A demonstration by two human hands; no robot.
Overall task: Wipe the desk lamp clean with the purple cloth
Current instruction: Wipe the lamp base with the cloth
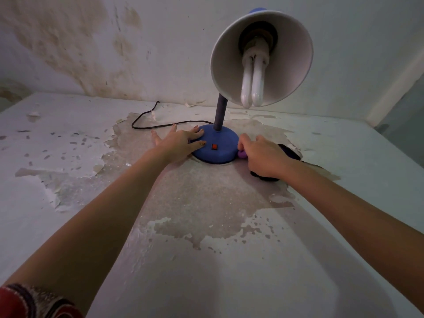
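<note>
While the right hand curls its fingers around a bunched purple cloth, the wad presses against the right edge of the lamp's blue base. Across from it, the left hand lies flat with fingers spread wide on the base's left side, pinning it. Only the right hand has the cloth. From the base, the stem rises to the shade, above and far of both hands. One lamp, one cloth, one cord on the peeling table.
</note>
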